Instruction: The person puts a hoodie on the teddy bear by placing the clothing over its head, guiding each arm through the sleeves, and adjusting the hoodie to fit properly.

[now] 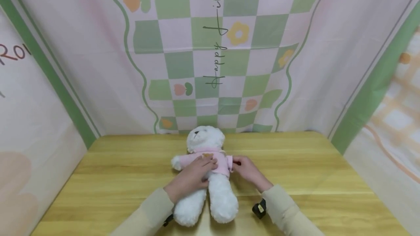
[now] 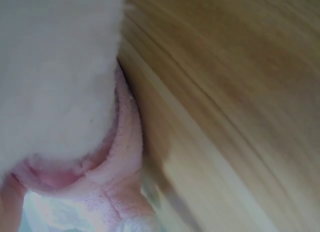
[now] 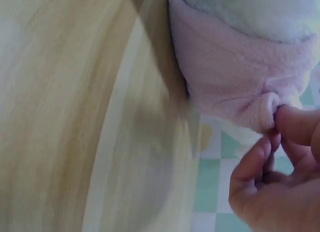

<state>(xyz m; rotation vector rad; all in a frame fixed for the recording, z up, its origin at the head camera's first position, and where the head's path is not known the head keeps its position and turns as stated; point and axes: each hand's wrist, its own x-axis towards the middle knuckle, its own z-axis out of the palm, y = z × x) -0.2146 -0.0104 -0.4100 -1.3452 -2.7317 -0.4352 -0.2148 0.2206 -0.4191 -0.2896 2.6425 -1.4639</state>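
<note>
A white plush teddy bear (image 1: 206, 138) in a pink shirt (image 1: 220, 161) lies on its back, head toward the back wall. My left hand (image 1: 193, 174) rests across the bear's belly, fingers spread over the shirt front. In the left wrist view, white fur (image 2: 55, 77) and the shirt's pink hem (image 2: 131, 137) fill the left side. My right hand (image 1: 247, 168) pinches the end of the short sleeve (image 1: 229, 163) on the right between thumb and fingers. The right wrist view shows that sleeve end (image 3: 267, 112) bunched at the fingertips. No paw shows out of this sleeve, while the other paw (image 1: 176, 162) sticks out.
The bear lies on a wood-grain table (image 1: 295, 163). A printed cloth (image 1: 210, 57) with green checks hangs behind its back edge, and cloth panels stand on both sides. Black wrist devices (image 1: 259, 209) sit under the sleeves of my forearms.
</note>
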